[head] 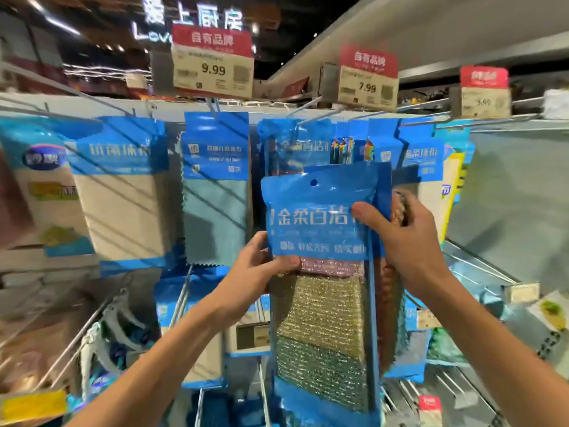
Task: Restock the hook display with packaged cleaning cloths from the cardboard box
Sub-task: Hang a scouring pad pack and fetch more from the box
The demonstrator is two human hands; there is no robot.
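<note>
Our left hand (pixel 261 269) and right hand (pixel 400 241) pinch cloth pack (pixel 317 303) | step: hanging | next: we should thread its hole (pixel 313 182) onto hook (pixel 314 114)

Held pack (pixel 320 217): bright blue header, pale lettering; cloths inside in 3 glittery woven bands, pink, gold, green (metallic fleck throughout).
Price tag (pixel 213 61): red top, cream lower part, black 9.99.
Second tag (pixel 368 78): same colours, 7.99.
Hanging teal cloth (pixel 215 220): plain, zigzag-cut edge, blue header.
Beige cloth pack (pixel 123 192): blue header, white lettering.
</note>
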